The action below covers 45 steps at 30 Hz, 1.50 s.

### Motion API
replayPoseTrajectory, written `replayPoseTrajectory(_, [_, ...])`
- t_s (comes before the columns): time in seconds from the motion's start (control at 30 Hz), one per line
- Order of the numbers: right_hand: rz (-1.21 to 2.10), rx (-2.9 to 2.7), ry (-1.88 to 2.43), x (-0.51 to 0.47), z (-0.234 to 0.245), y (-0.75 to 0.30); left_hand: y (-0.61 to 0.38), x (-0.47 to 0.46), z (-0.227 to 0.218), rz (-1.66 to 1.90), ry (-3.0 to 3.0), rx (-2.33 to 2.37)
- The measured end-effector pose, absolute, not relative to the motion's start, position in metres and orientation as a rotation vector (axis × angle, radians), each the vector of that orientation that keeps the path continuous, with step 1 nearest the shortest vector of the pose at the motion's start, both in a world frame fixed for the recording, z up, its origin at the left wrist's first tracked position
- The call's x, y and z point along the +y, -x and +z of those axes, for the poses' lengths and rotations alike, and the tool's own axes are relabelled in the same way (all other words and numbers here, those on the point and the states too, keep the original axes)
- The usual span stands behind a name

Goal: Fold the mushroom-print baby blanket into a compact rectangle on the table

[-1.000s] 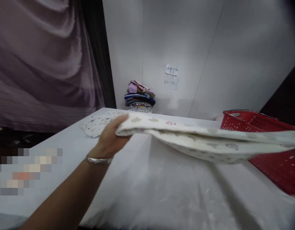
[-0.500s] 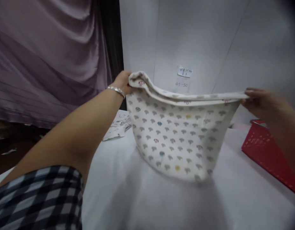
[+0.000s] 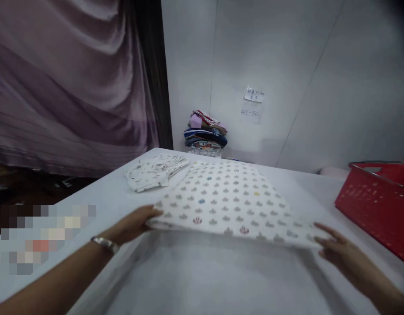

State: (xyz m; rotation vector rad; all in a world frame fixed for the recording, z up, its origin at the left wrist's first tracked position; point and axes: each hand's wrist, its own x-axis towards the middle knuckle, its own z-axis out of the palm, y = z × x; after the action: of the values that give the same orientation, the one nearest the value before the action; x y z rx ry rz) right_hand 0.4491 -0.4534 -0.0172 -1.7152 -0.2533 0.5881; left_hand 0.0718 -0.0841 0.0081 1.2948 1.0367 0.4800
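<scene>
Holding cloth (image 3: pixel 226 199) by two corners
Left fingers (image 3: pixel 155 212) and right fingers (image 3: pixel 329 231) pinch it, equally near; its length runs forward from them.

One camera is in use, worn on my head, facing forward and down over the white table (image 3: pixel 195 280) toward the grey wall (image 3: pixel 270 57). My left hand (image 3: pixel 136 222) and my right hand (image 3: pixel 338 251) fall at close range in the lower part of the view, seen from above and behind. The wall stands farthest off. Coverage runs from the purple curtain (image 3: pixel 57 87) at left to the red basket (image 3: pixel 369 210), cut by the right edge.
</scene>
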Motion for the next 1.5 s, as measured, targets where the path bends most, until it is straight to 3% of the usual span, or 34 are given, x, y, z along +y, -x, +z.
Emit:
replayPoseTrajectory(0.13, [0.796, -0.073, 1.717, -0.475, -0.064, -0.424, -0.058, -0.111, -0.033, 0.32, -1.171, 1.188])
replayPoseTrajectory(0.53, [0.63, -0.328, 2.039, -0.51, -0.066, -0.391, -0.022, -0.123, -0.049, 0.341, -1.9, 1.419])
replayPoseTrajectory(0.77, [0.651, -0.635, 2.198, -0.516, -0.065, -0.388, -0.014, -0.122, -0.044, 0.377, -1.971, 1.473])
replayPoseTrajectory(0.97, [0.231, -1.207, 2.572, -0.502, -0.063, -0.397, -0.009, -0.121, -0.055, 0.324, -2.583, 1.567])
replayPoseTrajectory(1.1, [-0.144, -1.64, 2.353, -0.446, -0.054, -0.383, -0.036, -0.132, -0.06, 0.439, -2.954, 1.281])
replayPoseTrajectory(1.27, [0.193, -1.806, 2.377, -0.401, -0.075, -0.37, -0.057, -0.139, -0.078, 0.102, -2.901, 1.251])
replayPoseTrajectory(1.5, [0.316, -1.766, 2.364, -0.404, -0.087, -0.377, -0.05, -0.133, -0.085, 0.129, -2.925, 1.206])
